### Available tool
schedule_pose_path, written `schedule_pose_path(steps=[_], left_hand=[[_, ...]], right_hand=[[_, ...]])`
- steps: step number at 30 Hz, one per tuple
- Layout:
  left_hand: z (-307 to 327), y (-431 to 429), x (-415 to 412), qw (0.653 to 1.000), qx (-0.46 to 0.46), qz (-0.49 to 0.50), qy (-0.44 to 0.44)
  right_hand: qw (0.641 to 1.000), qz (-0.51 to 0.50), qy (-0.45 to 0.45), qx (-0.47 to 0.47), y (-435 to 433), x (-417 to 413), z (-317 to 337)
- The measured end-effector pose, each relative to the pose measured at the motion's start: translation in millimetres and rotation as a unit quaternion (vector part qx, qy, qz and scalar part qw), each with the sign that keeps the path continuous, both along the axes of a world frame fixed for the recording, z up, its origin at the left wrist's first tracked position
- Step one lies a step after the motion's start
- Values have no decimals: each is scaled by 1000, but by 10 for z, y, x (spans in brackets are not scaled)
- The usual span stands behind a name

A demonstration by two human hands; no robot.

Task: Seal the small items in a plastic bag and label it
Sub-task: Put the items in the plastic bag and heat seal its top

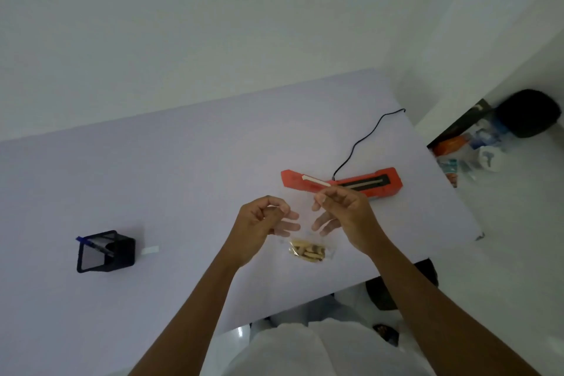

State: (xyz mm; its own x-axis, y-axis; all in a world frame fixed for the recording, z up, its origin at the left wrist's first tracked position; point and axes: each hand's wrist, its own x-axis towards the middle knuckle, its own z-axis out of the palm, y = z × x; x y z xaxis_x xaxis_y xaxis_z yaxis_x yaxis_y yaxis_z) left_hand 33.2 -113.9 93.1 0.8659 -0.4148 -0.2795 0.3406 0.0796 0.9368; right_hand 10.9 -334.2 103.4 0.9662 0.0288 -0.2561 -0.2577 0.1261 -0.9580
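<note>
Hands, left [262, 220] and right [338, 210], each hold a pinching grip on the clear plastic bag [305, 241] hanging above the surface [183, 177], small items [306, 251] at its bottom; keep its mouth taut and flat toward the orange heat sealer [341, 181].

Head view, steeply down over table [152, 180]

Two bare forearms reach forward over a table, the left hand [262, 220] and right hand [341, 210] raised close together, thumbs pinched to forefingers on a plastic bag [305, 241], remaining fingers loosely extended toward each other.
</note>
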Motion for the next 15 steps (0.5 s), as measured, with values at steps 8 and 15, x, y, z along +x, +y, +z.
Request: schedule_pose_path(steps=[8, 15], left_hand=[[-323, -995, -80, 996, 13, -9, 85], [-763, -1630, -34, 982, 0, -30, 189]], right_hand=[[998, -30, 46, -39, -922, -104, -307], [988, -35, 141, -47, -1564, -59, -707]])
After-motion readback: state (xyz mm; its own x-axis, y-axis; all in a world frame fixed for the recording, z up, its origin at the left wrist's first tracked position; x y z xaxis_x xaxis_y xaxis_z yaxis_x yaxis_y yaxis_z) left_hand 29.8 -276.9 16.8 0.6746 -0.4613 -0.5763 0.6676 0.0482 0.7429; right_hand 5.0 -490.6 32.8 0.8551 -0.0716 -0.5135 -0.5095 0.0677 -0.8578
